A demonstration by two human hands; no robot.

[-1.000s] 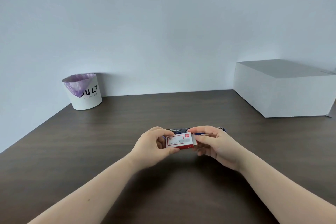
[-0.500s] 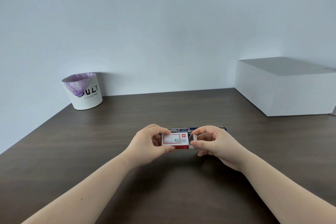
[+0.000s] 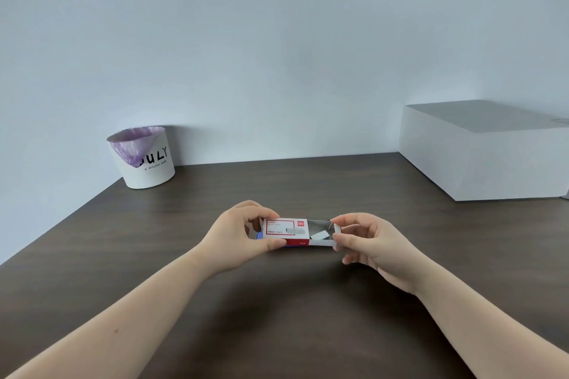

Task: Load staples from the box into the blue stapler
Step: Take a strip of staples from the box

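counter: dark wood-grain counter (image 3: 277, 301), box held just above it
box: small red-and-white cardboard staple box (image 3: 286, 229), long axis left-right
left hand (image 3: 243, 234): grip clamped on sleeve
right hand (image 3: 372, 243): grip pinching tray (image 3: 320, 237) end, drawn out rightward
staples: pale strip (image 3: 320, 236) in tray, nearer right hand
blue stapler: hidden, can't confirm

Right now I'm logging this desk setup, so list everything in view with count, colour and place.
Staple box sleeve: one, white and red, above the desk centre, held by the left hand.
Inner tray: one, white, slid out to the right of the sleeve.
Staple strip: one seen, pale grey, inside the tray.
Bin: one, white with purple liner, far left by the wall.
Large box: one, white, far right.
Desk: one, dark brown.
Left hand: grips the sleeve.
Right hand: pinches the tray end.
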